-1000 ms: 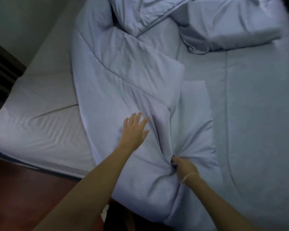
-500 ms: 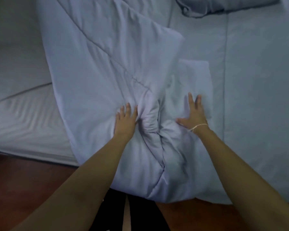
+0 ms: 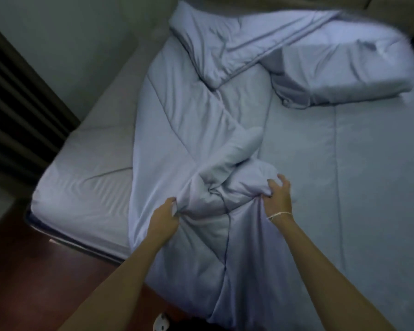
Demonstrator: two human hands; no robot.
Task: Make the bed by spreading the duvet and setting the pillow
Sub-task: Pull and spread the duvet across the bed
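Under bunched duvet [image 3: 201,130], left hand [image 3: 164,218] fingertips hidden; right hand [image 3: 279,199] grips fold.

A: Left hand [image 3: 163,217] fingertips buried in the duvet [image 3: 184,130] bunch, can't see them. Right hand [image 3: 278,197]?

B: Thumb partly under a fold. Pillow [image 3: 344,68] smeared w/ motion blur at right edge.

A: Bed [image 3: 368,175] cut off right + bottom. Small white thing [image 3: 161,324] at bottom edge, can't ID.

B: Same, too cropped.
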